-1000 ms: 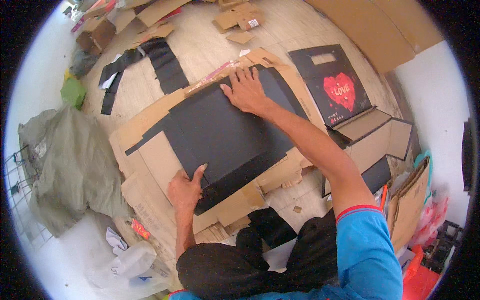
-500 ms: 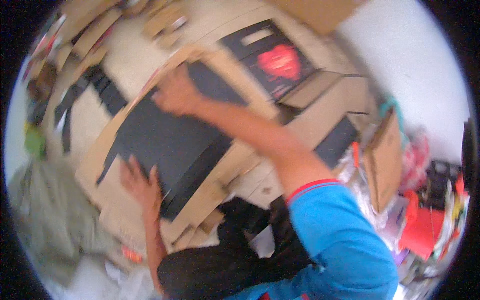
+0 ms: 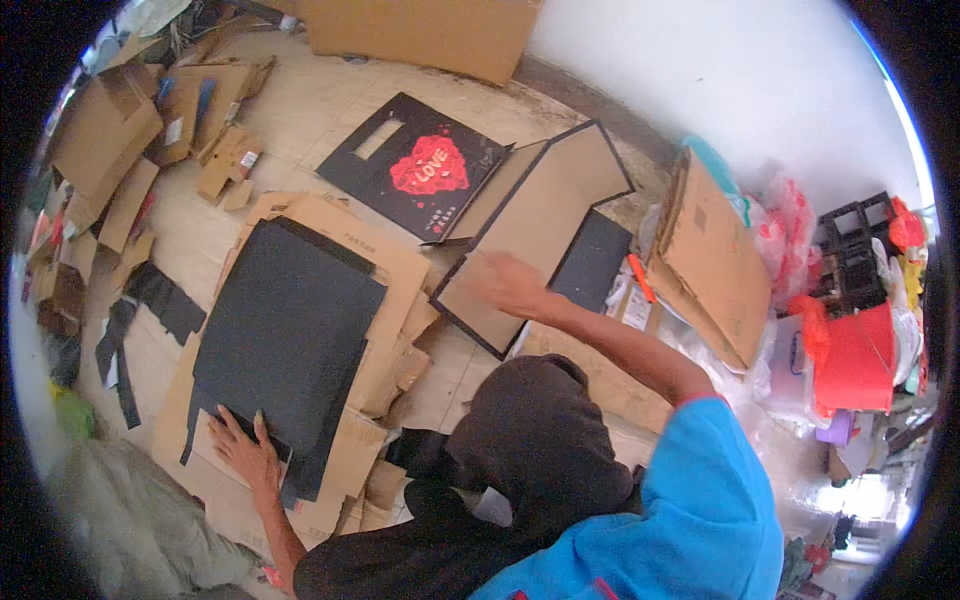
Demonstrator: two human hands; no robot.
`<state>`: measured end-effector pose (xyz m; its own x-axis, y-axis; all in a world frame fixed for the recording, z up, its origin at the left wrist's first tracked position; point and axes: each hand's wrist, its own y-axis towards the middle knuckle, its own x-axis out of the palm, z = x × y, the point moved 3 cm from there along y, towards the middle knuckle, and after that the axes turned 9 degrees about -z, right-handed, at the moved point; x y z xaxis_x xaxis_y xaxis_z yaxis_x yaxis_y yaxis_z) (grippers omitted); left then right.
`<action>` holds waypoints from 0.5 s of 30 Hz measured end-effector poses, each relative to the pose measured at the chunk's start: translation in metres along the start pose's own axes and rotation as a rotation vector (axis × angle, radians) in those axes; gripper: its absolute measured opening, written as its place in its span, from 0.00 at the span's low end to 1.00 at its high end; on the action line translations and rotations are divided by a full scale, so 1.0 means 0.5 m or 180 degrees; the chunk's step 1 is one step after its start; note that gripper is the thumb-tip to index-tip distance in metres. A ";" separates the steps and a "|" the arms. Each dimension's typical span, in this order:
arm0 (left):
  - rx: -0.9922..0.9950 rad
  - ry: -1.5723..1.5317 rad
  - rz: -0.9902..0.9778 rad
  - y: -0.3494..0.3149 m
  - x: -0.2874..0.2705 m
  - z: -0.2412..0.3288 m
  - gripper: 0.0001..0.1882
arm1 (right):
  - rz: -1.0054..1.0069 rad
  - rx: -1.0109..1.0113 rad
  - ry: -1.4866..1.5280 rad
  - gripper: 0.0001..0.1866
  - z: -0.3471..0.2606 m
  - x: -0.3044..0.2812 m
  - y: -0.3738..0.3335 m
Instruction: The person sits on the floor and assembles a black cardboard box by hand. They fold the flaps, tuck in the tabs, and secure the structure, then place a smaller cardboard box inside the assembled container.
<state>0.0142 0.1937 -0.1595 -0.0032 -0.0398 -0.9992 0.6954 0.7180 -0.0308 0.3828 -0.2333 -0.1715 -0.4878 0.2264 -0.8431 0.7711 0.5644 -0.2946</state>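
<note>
A black sheet lies on flattened brown cardboard on the floor before me. Spread flat, my left hand presses on the near left part of the sheet, where a lighter piece shows beneath the fingers. My right hand, smeared by motion, is over the brown inner face of an opened, black-edged cardboard box. Whether it touches that face is unclear. Joined or next to the box on its left is a black printed panel with a red heart and a rectangular cutout.
Torn cardboard boxes pile up at the far left, near black strips. To the right lean folded cardboard with an orange stick-like thing, a red container and a black crate. A white wall rises behind.
My right hand has left the black sheet and moved right to the opened box. My left hand stays on the sheet's near side. The view has shifted to the right.
</note>
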 end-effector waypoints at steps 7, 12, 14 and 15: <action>0.0058 -0.0764 0.0212 -0.017 -0.099 -0.004 0.34 | 0.0704 0.0265 0.0188 0.43 0.073 -0.010 -0.053; 0.0547 -0.1119 0.0220 -0.026 -0.218 0.130 0.27 | 0.1584 0.0729 -0.0072 0.43 0.011 -0.076 0.118; 0.0675 -0.1574 0.0093 -0.023 -0.241 0.167 0.19 | 0.1360 0.1156 0.0278 0.42 0.019 -0.087 0.157; 0.0705 -0.1670 -0.0070 -0.032 -0.255 0.187 0.18 | 0.1218 0.1320 0.0500 0.42 0.031 -0.086 0.168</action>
<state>0.0707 0.1224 -0.0292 0.2987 -0.4336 -0.8502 0.8335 0.5524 0.0112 0.4752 -0.2081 -0.1670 -0.1733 0.4857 -0.8568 0.9847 0.0685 -0.1603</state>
